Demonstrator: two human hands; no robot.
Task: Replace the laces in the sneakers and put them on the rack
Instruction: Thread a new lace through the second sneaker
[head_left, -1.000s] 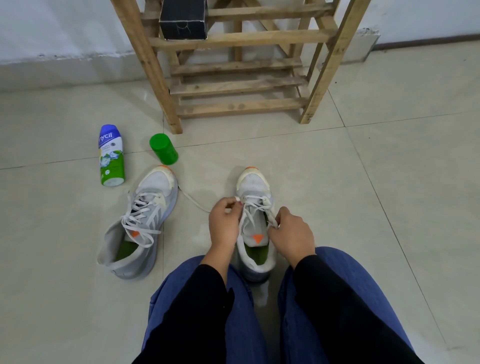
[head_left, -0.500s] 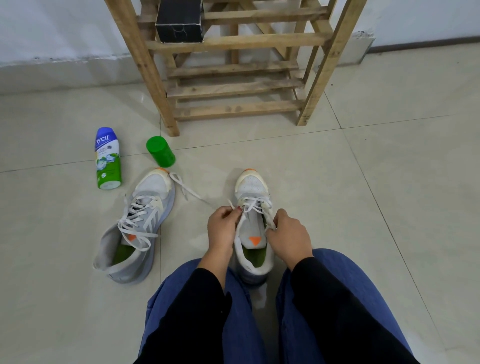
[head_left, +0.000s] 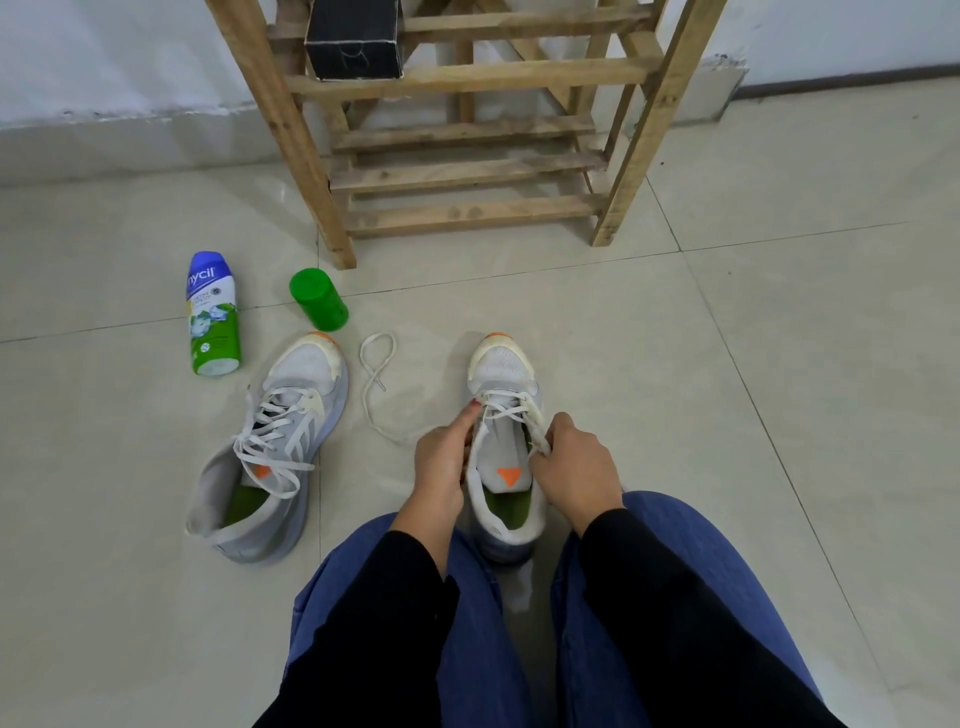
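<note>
**Mid-lacing, one loose tail on the floor**

The person sits on the tiled floor with the sneaker being worked on held upright between the knees, at the centre of the frame, toe pointing toward the wooden rack at the top. The left hand pinches the lace at the shoe's left edge, fingertips up against the eyelets. The right hand is curled round the other strand on the right edge. Only the lowest eyelets near the toe are crossed; the tongue above them is bare.

The second sneaker lies left of centre, laced but loose, well apart from the rack. Neither shoe is shelved yet.

The likely trouble is the free tail — it runs from the left hand out across the floor in a slack loop between the two shoes. A hard pull on the right strand could drag that tail short or right through an eyelet, leaving uneven ends. The loop might also knot on itself when drawn in. A sideways tug could tip the shoe — only the knees steady it.
</note>
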